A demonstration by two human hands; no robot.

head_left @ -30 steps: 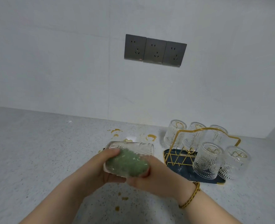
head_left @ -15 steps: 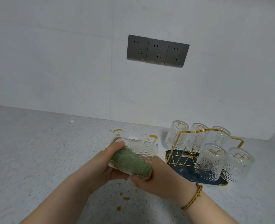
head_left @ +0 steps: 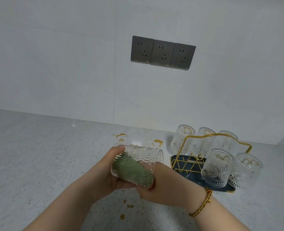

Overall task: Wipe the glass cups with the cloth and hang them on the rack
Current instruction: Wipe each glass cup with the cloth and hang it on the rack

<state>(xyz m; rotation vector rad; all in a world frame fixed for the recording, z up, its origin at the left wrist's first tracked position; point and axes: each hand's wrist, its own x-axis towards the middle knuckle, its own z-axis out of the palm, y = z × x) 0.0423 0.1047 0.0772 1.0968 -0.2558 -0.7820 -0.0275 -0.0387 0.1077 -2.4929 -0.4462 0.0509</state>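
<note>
My left hand grips a patterned glass cup that lies on its side above the counter. A green cloth is pressed against the cup's near side, and my right hand holds that cloth from the right. To the right stands a gold wire rack on a dark tray. Several glass cups hang upside down on it.
Brown spill marks dot the speckled counter behind and below my hands. A white tiled wall with three grey sockets rises behind. A side wall closes the counter at the far right.
The cloth has slid across the cup's side and now lies slanted, drawn toward my right hand. The cup has tilted slightly. The view has shifted a little.
</note>
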